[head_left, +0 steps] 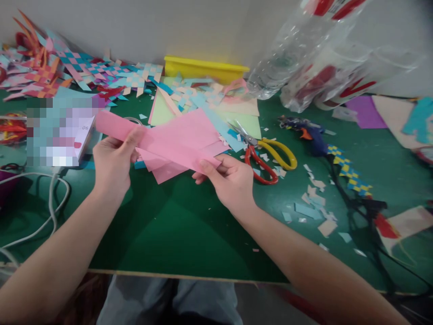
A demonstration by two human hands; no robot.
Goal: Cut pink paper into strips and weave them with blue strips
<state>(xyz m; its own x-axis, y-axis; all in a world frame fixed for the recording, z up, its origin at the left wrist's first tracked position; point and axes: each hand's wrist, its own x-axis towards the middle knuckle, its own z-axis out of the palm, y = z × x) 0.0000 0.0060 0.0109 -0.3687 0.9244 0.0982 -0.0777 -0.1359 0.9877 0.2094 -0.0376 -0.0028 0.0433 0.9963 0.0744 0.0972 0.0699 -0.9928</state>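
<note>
I have the pink strip (169,146) stretched between my two hands, its long axis running aslant from upper left, beyond my left thumb, down to my right fingertips. One end sticks out past my left hand (113,155), pointing away and to the left; the other narrows to a corner that pokes just past my right thumb, pointing right. Beyond my fingers, the yellow tray (206,68) stands against the wall, its inside hidden from me. Far past my right hand (233,180), cups (380,72) lean in clear wrap (277,63); I can't tell what they hold. Both my hands are pinched closed on the strip, thumbs on top and fingers curled beneath, so it lies across them, above the green table (162,234). Pink sheets (199,124) show behind the strip between my hands; I can't tell whether they touch my fingers. Just beyond my right knuckles lie the scissors (252,142), blades pointing away and left, with the glue gun (316,141) farther right.
</note>
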